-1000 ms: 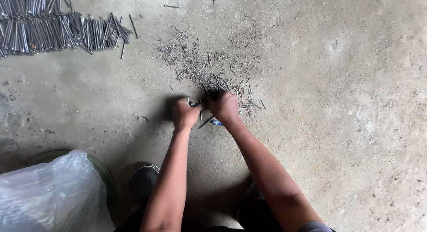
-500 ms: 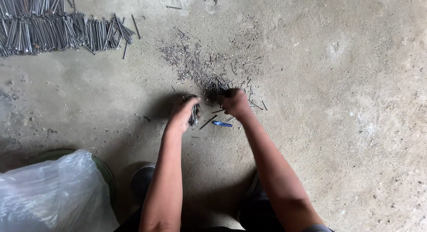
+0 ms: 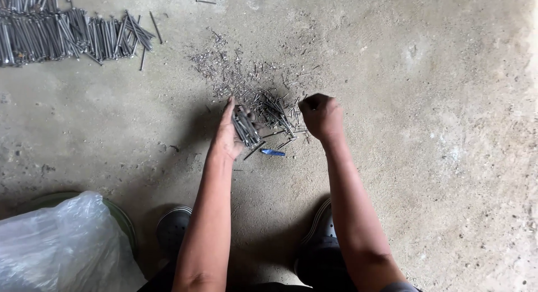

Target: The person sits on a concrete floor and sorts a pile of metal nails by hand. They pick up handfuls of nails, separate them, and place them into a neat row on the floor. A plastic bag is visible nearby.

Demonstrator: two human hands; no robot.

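Bare concrete floor [image 3: 426, 157]; left hand [image 3: 228, 136] cups nails [image 3: 245, 127], right hand [image 3: 321, 116] fisted, contents unclear.

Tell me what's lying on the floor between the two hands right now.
In the head view, a loose pile of small nails lies between the left hand, which holds a bundle of nails, and the right hand.

Bare concrete floor [image 3: 437, 157] lies open to the right of the right hand [image 3: 320, 117], out to the floor's right edge. Between the two hands a loose heap of nails [image 3: 269, 110] blocks the way, with a small blue piece [image 3: 273, 152] just below it. Rows of long nails [image 3: 67, 37] fill the far left corner. A clear plastic bag [image 3: 61, 250] crowds the near left corner.
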